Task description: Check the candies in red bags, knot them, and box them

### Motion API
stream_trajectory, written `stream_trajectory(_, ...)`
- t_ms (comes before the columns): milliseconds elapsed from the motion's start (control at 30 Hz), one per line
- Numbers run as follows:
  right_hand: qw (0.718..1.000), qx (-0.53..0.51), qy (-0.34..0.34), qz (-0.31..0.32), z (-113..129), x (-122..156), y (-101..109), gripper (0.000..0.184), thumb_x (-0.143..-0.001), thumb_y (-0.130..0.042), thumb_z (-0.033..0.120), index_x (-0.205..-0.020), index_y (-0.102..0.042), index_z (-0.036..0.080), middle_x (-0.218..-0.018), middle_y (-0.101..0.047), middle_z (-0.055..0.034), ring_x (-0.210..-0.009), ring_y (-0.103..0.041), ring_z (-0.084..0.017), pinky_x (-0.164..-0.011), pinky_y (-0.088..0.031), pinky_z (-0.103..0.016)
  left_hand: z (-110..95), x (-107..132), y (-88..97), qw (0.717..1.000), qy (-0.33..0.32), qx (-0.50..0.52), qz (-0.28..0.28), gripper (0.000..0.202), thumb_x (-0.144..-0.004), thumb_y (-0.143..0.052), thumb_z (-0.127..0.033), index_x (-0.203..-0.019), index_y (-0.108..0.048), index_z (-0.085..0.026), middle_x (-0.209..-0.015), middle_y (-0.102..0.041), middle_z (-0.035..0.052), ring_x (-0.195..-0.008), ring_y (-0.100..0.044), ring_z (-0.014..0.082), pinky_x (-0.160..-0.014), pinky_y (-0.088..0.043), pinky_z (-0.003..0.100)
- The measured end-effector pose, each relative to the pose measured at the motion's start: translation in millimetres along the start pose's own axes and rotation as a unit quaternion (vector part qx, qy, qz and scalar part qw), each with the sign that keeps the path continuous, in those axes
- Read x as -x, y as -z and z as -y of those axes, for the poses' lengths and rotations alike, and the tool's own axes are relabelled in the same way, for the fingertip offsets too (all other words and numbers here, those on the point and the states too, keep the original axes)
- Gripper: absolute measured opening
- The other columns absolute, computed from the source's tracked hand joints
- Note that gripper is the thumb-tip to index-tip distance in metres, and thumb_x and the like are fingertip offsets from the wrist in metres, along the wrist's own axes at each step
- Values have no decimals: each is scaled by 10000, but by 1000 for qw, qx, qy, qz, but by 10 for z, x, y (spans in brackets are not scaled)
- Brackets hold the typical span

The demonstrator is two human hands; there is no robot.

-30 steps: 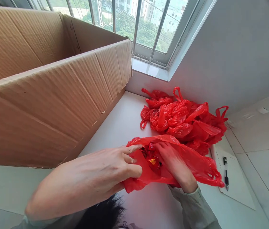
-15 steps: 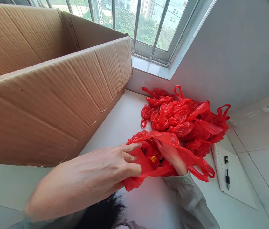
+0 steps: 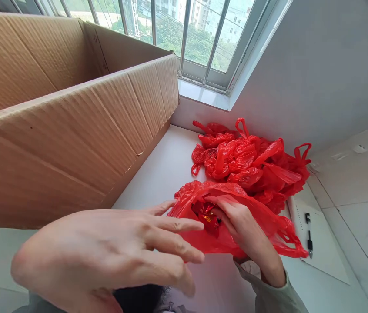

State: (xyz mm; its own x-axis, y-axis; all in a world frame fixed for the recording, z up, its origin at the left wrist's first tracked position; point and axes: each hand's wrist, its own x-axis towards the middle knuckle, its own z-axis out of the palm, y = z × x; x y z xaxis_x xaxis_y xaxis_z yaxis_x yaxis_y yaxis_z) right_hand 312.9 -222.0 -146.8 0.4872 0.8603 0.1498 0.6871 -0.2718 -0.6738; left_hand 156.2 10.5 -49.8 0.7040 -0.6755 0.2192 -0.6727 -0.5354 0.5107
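Red bag (image 3: 215, 243) half-hides shiny contents (image 3: 206, 215); grip unclear in right hand (image 3: 241, 221), left hand (image 3: 128, 248) splayed.

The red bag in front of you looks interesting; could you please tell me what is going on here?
A person has their right hand in the mouth of the open red bag, fingers at some shiny wrapped items; whether it grips any is unclear. The left hand is spread open at the bag's near left side. A pile of red bags lies just behind, with a large cardboard box to the left.
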Motion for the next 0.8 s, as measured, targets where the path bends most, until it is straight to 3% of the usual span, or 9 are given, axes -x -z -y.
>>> stream_trajectory(67,997,54,40,-35,61,85,66,303,-995,-435,158,-1206,-644,214,-1169,-714,-61,-1085,-659,-192,-946,-545,-348,-35,-95,7,999,-38,26,22,191,-990,-566,-232,-1167,-615,-181,-1238,-698,-4,-1246,-580,154,-1227,-216,245)
stream_trajectory(167,989,95,76,-80,105,203,136,258,-994,-461,154,-1161,-654,188,-1070,-731,-70,-1011,-672,-182,-856,-577,-308,-87,-343,-165,990,73,-18,-118,113,-1010,-524,-224,-1055,-618,-181,-1047,-722,13,-1042,-641,172,-1103,-405,290)
stream_trajectory(233,985,108,95,-96,134,258,166,250,-991,-472,146,-1153,-655,197,-1037,-732,-62,-1003,-672,-178,-840,-585,-296,-86,-516,-335,972,135,-88,-170,137,-1016,-488,-186,-1022,-624,-168,-984,-695,41,-951,-622,203,-943,-494,344)
stream_trajectory(333,982,104,105,-116,191,307,189,235,-996,-475,155,-1139,-649,220,-1021,-727,-48,-1019,-669,-173,-845,-585,-288,-20,-686,-532,960,170,-161,-154,130,-992,-497,-120,-1019,-621,-151,-947,-668,67,-948,-590,237,-824,-514,364)
stream_trajectory(433,983,85,100,-125,228,335,194,228,-987,-499,136,-1144,-635,229,-1033,-721,-35,-1029,-666,-156,-861,-574,-261,67,-732,-605,957,194,-170,-131,137,-979,-498,-90,-966,-618,-156,-896,-659,58,-893,-580,224,-792,-507,347)
stream_trajectory(667,983,53,113,-135,231,339,193,269,-954,-557,87,-1168,-630,233,-1058,-724,-2,-1048,-662,-110,-912,-538,-189,170,-719,-612,960,192,-158,-132,200,-979,-493,-98,-854,-634,-165,-792,-651,28,-783,-565,189,-740,-453,309)
stream_trajectory(800,983,20,108,-148,257,316,199,210,-947,-576,96,-1079,-664,233,-981,-740,9,-1002,-690,-120,-888,-554,-200,180,-745,-558,956,228,-124,-139,177,-913,-607,-84,-778,-688,-164,-711,-668,4,-692,-579,167,-651,-417,287)
